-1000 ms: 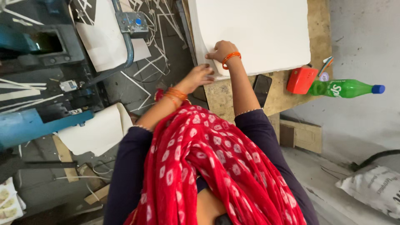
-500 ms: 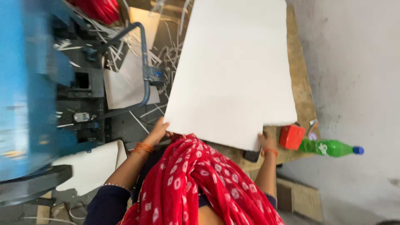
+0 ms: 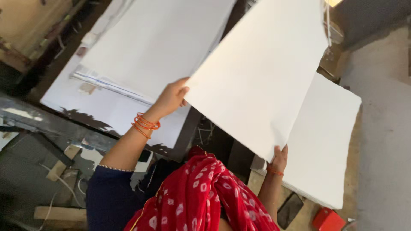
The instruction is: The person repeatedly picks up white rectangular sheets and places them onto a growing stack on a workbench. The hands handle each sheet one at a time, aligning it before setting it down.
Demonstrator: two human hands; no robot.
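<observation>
A large white sheet of board point(image 3: 261, 72) is held up in the air between both hands. My left hand point(image 3: 171, 97), with orange bangles on the wrist, grips its left corner. My right hand point(image 3: 279, 157) grips its lower edge near the bottom corner. Under the lifted sheet on the right lies a stack of white sheets point(image 3: 325, 141). To the left, another pile of white sheets point(image 3: 150, 47) rests on a machine bed point(image 3: 107, 111). A red patterned scarf point(image 3: 197, 196) hangs in front of me.
A dark phone point(image 3: 290, 209) and a red box point(image 3: 328, 220) lie on the wooden bench at the lower right. Grey floor runs along the right side. Wood offcuts point(image 3: 60, 213) and scraps lie at the lower left.
The view has swung left from the bench toward the machine bed. The white sheet has been lifted off the right stack and carried leftward, with both hands still on its edge.
</observation>
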